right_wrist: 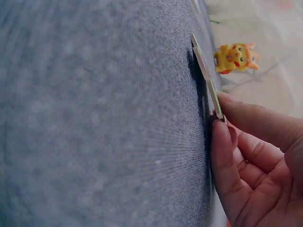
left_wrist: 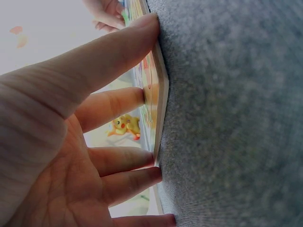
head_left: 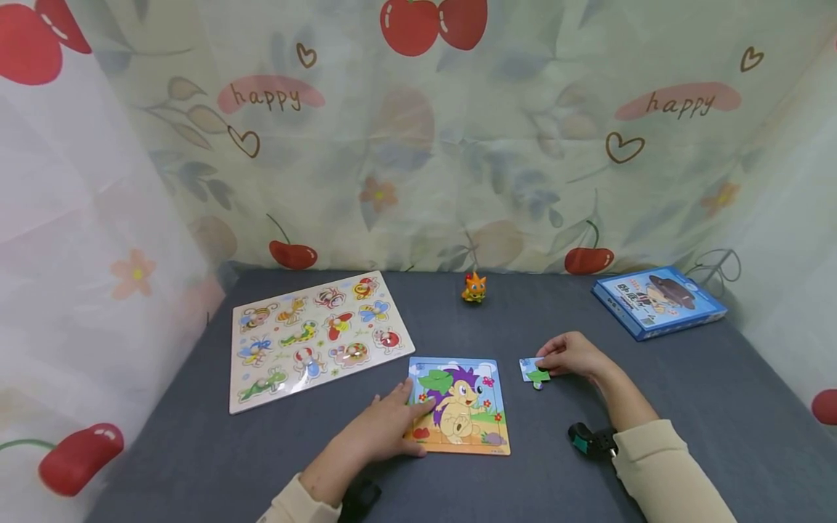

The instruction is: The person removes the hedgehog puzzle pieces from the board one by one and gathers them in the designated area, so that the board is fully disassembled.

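A square hedgehog jigsaw puzzle (head_left: 461, 414) lies on the dark cloth in front of the person. The left hand (head_left: 389, 425) is spread at its left side, with straight fingers. One finger reaches over the picture, and the thumb (left_wrist: 142, 21) touches the near edge of the board in the left wrist view. To the right of the board, the right hand (head_left: 570, 356) pinches a blue and green jigsaw piece (head_left: 538, 374) between thumb and finger. Edge-on in the right wrist view, the thin piece (right_wrist: 213, 90) tilts close over the cloth, its shadow beneath.
An insect peg puzzle board (head_left: 327, 370) lies at the left, its corner near the hedgehog puzzle. A small orange and yellow toy figure (head_left: 474, 288) stands at the back. On the back right are a blue box (head_left: 657, 301) and a thin looped wire (head_left: 719, 265) by the curtain.
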Tool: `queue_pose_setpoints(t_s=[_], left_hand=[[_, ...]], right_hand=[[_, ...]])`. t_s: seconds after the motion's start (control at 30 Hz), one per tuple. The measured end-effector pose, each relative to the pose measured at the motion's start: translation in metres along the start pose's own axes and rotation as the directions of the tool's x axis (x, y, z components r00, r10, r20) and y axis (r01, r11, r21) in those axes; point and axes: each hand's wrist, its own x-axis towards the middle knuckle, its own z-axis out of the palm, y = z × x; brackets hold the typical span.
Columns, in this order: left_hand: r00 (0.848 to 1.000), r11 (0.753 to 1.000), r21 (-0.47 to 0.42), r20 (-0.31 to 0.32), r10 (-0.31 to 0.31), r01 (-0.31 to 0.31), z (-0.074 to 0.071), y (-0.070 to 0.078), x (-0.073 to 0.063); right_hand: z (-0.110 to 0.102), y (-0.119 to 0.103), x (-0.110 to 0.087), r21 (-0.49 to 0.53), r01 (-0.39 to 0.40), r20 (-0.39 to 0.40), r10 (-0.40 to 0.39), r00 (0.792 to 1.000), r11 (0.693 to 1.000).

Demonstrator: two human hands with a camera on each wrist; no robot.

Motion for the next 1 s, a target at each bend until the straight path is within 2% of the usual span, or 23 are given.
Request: queue_pose_setpoints(t_s=[0.4, 0.63, 0.8, 1.0], left_hand=[[1.0, 1.0, 0.002, -0.002, -0.005, 0.005, 0.0, 0.001, 0.0], [1.0, 1.0, 0.01, -0.01, -0.001, 0.001, 0.0, -0.001, 0.0], [1.0, 0.997, 0.074, -0.019, 0.005, -0.004, 0.0, -0.001, -0.001], [0.997, 0.989, 0.143, -0.051, 0.054, -0.046, -0.002, 0.005, 0.004]], right_hand=[[0.003, -0.002, -0.001, -0.12, -0.023, -0.112, 0.009, 0.994, 0.992], [0.001, -0.003, -0.002, -0.11, -0.015, -0.106, 0.003, 0.994, 0.994], [0.001, -0.007, -0.002, -0.124, -0.005, -0.107, -0.008, 0.994, 0.992], [0.009, -0.024, 0.0, -0.165, 0.034, -0.142, -0.058, 0.988, 0.986]])
